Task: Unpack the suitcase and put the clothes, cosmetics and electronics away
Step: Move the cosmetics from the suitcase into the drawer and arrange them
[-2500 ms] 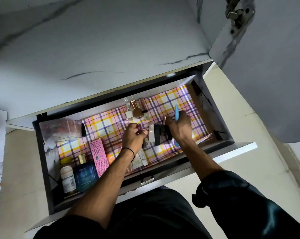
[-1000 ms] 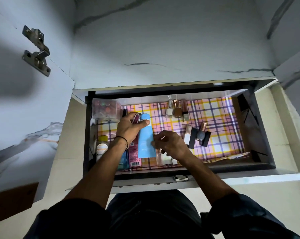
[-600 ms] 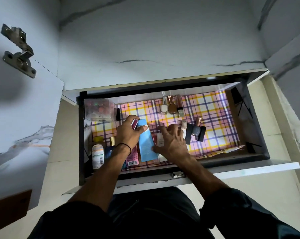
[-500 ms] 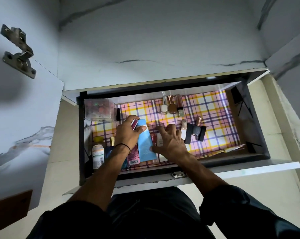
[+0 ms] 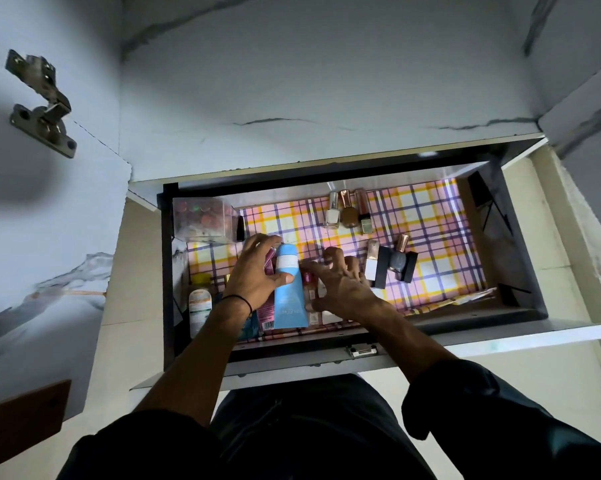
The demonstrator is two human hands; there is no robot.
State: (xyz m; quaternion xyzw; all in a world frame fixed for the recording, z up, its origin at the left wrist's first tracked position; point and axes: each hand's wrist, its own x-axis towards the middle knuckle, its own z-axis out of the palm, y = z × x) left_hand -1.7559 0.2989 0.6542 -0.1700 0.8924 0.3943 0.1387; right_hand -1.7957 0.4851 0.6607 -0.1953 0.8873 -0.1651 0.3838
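An open drawer lined with pink and yellow plaid paper holds cosmetics. My left hand grips a light blue tube that stands at the drawer's front left, thumb across its front and fingers over its cap. A small pink stick shows between those fingers and the tube. My right hand hovers just right of the tube, its spread, bent fingers touching several small bottles that it mostly hides.
Three nail polish bottles lie at the back. A black box with a bottle sits right of my right hand. A clear box fills the back left corner, a white tube the front left. An open cabinet door with a hinge stands left.
The blue tube went from my right hand to my left, which now holds it upright at the front left. My right hand let go and spread over the small bottles.
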